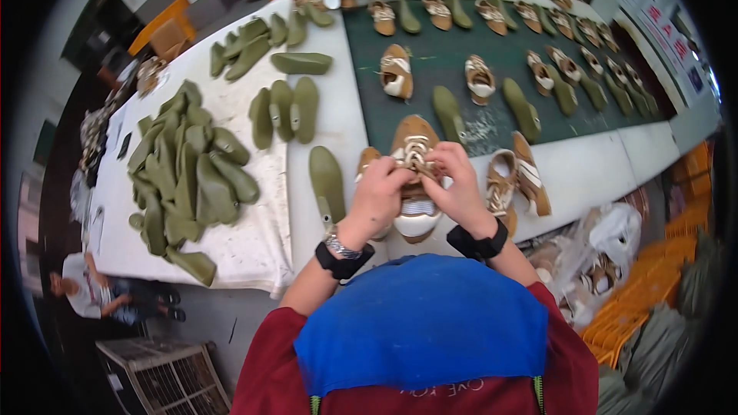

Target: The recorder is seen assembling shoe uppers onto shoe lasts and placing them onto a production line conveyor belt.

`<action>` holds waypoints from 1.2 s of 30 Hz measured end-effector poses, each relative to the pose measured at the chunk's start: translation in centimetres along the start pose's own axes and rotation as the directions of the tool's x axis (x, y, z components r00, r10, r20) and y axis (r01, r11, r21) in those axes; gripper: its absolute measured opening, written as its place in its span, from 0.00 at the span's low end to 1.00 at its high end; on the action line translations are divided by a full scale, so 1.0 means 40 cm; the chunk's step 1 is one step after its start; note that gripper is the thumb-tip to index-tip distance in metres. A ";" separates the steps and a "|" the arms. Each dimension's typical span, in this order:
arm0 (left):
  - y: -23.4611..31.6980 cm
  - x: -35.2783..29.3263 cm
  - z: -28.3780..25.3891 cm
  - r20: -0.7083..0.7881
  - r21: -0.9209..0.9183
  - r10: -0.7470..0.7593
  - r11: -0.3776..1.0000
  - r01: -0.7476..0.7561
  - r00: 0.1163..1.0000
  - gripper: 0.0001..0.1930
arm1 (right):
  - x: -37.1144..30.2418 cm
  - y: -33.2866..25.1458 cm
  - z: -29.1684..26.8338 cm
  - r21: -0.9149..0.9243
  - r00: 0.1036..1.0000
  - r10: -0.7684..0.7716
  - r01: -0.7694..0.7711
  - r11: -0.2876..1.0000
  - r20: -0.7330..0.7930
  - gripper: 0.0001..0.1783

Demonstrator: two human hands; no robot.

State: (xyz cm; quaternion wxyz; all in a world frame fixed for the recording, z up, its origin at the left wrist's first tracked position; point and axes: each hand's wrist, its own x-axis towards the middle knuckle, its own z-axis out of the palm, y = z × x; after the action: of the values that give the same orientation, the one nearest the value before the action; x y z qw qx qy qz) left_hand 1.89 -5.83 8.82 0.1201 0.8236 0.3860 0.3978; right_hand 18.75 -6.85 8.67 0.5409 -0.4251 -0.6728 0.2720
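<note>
Blue apron (423,323) below tan sneaker (404,134); left hand (378,195), right hand (459,184) pinch its laces (415,149), heel (417,226) facing apron probably for easy reach; green shoe last (326,177) left of sneaker.

At the near edge of the worktop (338,127) you have a shoe (415,136) — heaped lasts (184,161) left, two shoes (501,179) right, rowed shoes (437,12) far.

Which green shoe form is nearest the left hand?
The lone green form just left of the left hand; the trio and heap lie farther left.
</note>
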 end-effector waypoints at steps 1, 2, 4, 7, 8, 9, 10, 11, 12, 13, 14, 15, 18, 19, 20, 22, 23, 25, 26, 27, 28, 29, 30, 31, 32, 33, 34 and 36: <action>-0.004 0.003 -0.004 0.007 -0.017 0.005 1.000 -0.005 1.000 0.07 | -0.005 0.015 -0.005 0.052 0.999 0.034 -0.035 0.998 0.004 0.17; -0.006 0.005 -0.008 0.007 -0.030 0.020 0.999 -0.020 1.000 0.07 | -0.008 0.021 -0.014 0.146 0.995 0.096 -0.089 0.985 -0.038 0.17; 0.001 0.005 -0.021 0.009 -0.047 0.033 0.998 -0.033 0.999 0.06 | -0.013 0.024 -0.028 0.239 0.984 0.162 -0.140 0.961 -0.076 0.18; 0.016 -0.002 -0.026 -0.013 -0.030 0.000 1.000 0.000 1.000 0.07 | -0.019 0.013 -0.034 0.111 0.995 0.088 -0.082 0.990 -0.054 0.20; 0.019 -0.005 -0.024 -0.025 -0.011 0.001 1.000 -0.002 1.000 0.07 | -0.017 0.000 -0.032 0.059 0.997 0.073 -0.070 0.996 -0.041 0.19; 0.019 -0.006 -0.021 -0.040 0.010 0.002 1.000 -0.001 0.999 0.08 | -0.014 -0.007 -0.030 0.009 0.998 0.055 -0.055 0.998 -0.023 0.19; 0.016 -0.007 -0.019 -0.039 0.010 0.002 1.000 -0.002 0.999 0.08 | -0.016 -0.011 -0.028 -0.046 0.997 0.075 -0.076 0.996 -0.013 0.18; 0.011 -0.008 -0.016 -0.023 0.023 -0.015 1.000 0.015 1.000 0.08 | -0.016 -0.015 -0.021 -0.047 0.997 0.075 -0.076 0.996 -0.015 0.18; 0.016 -0.003 -0.014 -0.003 0.033 -0.032 0.999 0.032 0.999 0.08 | -0.017 -0.019 -0.013 -0.094 0.998 0.067 -0.069 0.993 -0.019 0.17; 0.025 0.003 -0.014 0.002 0.028 -0.032 0.999 0.032 0.999 0.08 | -0.017 -0.023 -0.007 -0.142 0.998 0.060 -0.062 0.988 -0.022 0.16; 0.037 0.012 -0.015 -0.031 0.106 0.037 0.994 -0.034 0.999 0.07 | -0.014 -0.033 -0.004 -0.163 0.999 0.007 -0.013 0.987 -0.036 0.15; 0.049 0.019 -0.019 -0.059 0.187 0.111 0.978 -0.098 0.992 0.07 | -0.011 -0.039 -0.007 -0.164 0.999 0.010 -0.017 0.986 -0.039 0.15; 0.048 0.013 -0.007 -0.031 -0.126 -0.144 0.982 0.139 0.989 0.08 | -0.005 -0.043 -0.009 -0.092 0.998 0.061 -0.060 0.994 0.004 0.15; 0.047 0.014 -0.003 -0.027 -0.127 -0.143 0.982 0.139 0.989 0.08 | -0.005 -0.044 -0.006 -0.123 1.000 0.005 -0.003 0.992 0.015 0.14; 0.045 0.015 0.002 -0.023 -0.064 -0.146 0.987 0.145 0.989 0.09 | -0.007 -0.046 -0.002 -0.153 0.998 -0.051 0.055 0.987 0.028 0.14; 0.034 0.018 0.010 -0.026 0.076 -0.103 0.992 0.105 0.994 0.11 | -0.013 -0.041 0.014 -0.168 0.997 -0.073 0.070 0.983 -0.010 0.14; 0.035 0.019 0.011 -0.022 0.075 -0.100 0.992 0.101 0.995 0.11 | -0.018 -0.037 0.019 -0.181 0.995 -0.095 0.085 0.980 -0.044 0.15; 0.044 0.027 0.011 -0.053 0.045 -0.160 0.986 0.163 0.986 0.09 | -0.020 -0.035 0.019 -0.154 0.997 -0.061 0.052 0.987 -0.054 0.14; 0.042 0.028 0.015 -0.049 0.044 -0.160 0.986 0.162 0.986 0.09 | -0.021 -0.040 0.021 -0.135 0.994 -0.054 0.041 0.990 -0.094 0.13; 0.037 0.031 0.017 -0.096 0.040 -0.134 0.990 0.139 0.986 0.08 | -0.019 -0.043 0.026 -0.114 0.990 -0.046 0.031 0.993 -0.135 0.13; 0.032 0.032 0.018 -0.141 0.037 -0.109 0.993 0.115 0.984 0.07 | -0.019 -0.039 0.030 -0.112 0.989 -0.041 0.026 0.993 -0.139 0.13; 0.027 0.032 0.018 -0.133 0.037 -0.110 0.993 0.115 0.985 0.07 | -0.020 -0.033 0.035 -0.111 0.987 -0.052 0.036 0.993 -0.150 0.13; 0.026 0.033 0.015 -0.135 0.034 -0.096 0.994 0.102 0.986 0.06 | -0.019 -0.035 0.036 -0.116 0.984 -0.074 0.055 0.992 -0.161 0.13; 0.026 0.034 0.013 -0.136 0.031 -0.083 0.996 0.088 0.987 0.05 | -0.017 -0.038 0.037 -0.120 0.983 -0.077 0.057 0.991 -0.166 0.13; 0.029 0.036 0.012 -0.136 0.028 -0.077 0.996 0.082 0.988 0.05 | -0.015 -0.042 0.037 -0.144 0.978 -0.099 0.073 0.987 -0.185 0.13; 0.028 0.035 0.012 -0.132 -0.005 -0.092 0.996 0.092 0.987 0.04 | -0.012 -0.039 0.038 -0.163 0.973 -0.114 0.081 0.983 -0.202 0.12; 0.028 0.036 0.012 -0.128 -0.038 -0.105 0.994 0.101 0.986 0.04 | -0.008 -0.028 0.034 -0.163 0.972 -0.111 0.078 0.984 -0.206 0.12; 0.014 0.031 0.015 -0.119 -0.068 -0.040 0.997 0.032 0.992 0.03 | 0.003 0.006 0.019 -0.188 0.967 -0.045 -0.003 0.982 -0.251 0.12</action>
State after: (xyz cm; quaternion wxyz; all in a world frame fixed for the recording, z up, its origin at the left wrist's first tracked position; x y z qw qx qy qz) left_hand 3.13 -5.23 9.40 0.1307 0.7867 0.3940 0.4569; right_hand 18.06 -6.55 8.34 0.5834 -0.4983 -0.6247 0.1452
